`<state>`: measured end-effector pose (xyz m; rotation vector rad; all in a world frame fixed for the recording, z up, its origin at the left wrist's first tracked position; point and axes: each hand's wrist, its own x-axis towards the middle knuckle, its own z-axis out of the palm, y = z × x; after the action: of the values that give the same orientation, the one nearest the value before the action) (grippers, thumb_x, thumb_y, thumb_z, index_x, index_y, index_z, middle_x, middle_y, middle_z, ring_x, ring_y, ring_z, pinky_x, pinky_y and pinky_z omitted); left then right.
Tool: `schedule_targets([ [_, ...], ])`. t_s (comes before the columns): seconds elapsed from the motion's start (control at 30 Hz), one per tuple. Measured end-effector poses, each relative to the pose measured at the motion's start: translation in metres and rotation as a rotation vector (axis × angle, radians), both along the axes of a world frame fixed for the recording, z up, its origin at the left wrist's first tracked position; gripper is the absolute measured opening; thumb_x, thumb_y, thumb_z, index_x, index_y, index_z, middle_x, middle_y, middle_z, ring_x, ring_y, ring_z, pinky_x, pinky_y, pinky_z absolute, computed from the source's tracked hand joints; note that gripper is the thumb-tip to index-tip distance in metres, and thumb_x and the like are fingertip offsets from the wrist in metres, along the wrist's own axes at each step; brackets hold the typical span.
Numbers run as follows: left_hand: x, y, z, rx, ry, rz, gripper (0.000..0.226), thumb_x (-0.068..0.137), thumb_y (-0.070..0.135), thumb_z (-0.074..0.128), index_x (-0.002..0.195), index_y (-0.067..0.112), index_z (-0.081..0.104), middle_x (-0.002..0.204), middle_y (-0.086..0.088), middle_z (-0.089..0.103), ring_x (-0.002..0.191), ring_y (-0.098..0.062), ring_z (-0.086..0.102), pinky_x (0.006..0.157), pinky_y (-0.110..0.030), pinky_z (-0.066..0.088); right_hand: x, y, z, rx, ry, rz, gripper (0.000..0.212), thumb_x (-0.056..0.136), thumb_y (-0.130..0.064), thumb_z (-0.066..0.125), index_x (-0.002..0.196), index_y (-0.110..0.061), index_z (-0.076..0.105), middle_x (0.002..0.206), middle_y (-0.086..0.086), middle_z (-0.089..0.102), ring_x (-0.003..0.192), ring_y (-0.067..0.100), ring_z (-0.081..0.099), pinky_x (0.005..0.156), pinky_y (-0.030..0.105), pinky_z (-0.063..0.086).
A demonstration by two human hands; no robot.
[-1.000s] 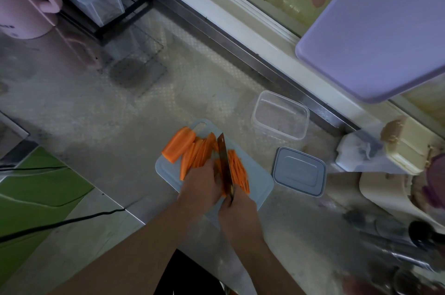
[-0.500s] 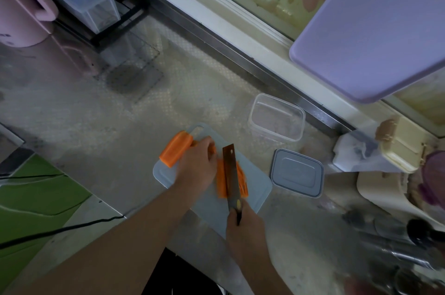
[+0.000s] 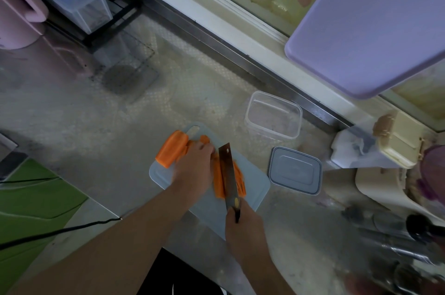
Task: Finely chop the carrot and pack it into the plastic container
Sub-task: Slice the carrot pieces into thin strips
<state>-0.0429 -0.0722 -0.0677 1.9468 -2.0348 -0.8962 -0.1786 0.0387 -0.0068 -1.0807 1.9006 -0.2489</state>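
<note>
Right hand (image 3: 245,225) grip clenched on the knife (image 3: 228,174) handle, blade flat along the carrot strips (image 3: 218,181) mid cutting board (image 3: 255,186). Left hand (image 3: 195,169) rests on the carrot pile, grip unclear, blurred. Uncut carrot chunk (image 3: 171,151) at the board's far-left corner. Plastic container (image 3: 273,115) open, near the tabletop's back edge, lid (image 3: 295,170) beside the board. Risk: left fingertips sit just beside the blade, so a loose strip rolling could bring a nick. Strips could also scatter off the board.
</note>
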Motion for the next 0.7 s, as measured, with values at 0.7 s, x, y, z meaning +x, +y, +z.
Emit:
schedule_targets([
  [0.7,-0.001,0.041,-0.006,0.166,0.145,-0.002,0.020,0.097,0.026,0.064,0.114,0.025,0.053,0.092,0.010,0.061,0.084,-0.009,0.061,0.079,-0.035,0.056,0.006,-0.001,-0.011,-0.060,0.003,0.032,0.021,0.106,-0.022,0.046,0.089,-0.034,0.051,0.062,-0.004,0.055,0.051,0.001,0.052,0.046,0.015,0.037],
])
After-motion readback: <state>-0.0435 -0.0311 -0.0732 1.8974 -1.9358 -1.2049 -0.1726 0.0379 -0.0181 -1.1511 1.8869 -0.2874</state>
